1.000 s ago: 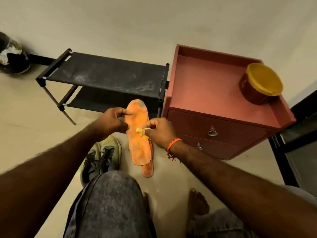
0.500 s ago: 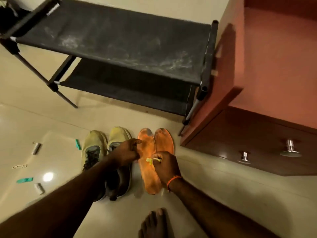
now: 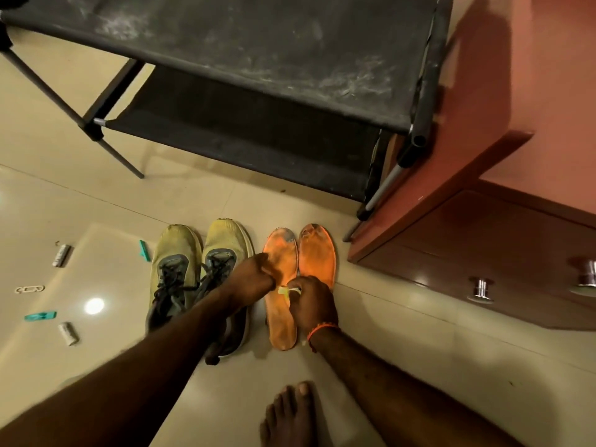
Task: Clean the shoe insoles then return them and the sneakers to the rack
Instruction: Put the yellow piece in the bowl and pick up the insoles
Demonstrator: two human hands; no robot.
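Left hand (image 3: pixel 254 279) pinching the left insole (image 3: pixel 282 295) edge, right hand (image 3: pixel 311 301) grasping a yellow scrap (image 3: pixel 285 290): a slack grip could let the insole slide under wiping.

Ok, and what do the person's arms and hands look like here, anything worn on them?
Both forearms are bare, with no sleeves in view and no gloves. The left hand shows no ring or band. The right hand has an orange thread band tied round the wrist, a loose end hanging from it. No watch shows.
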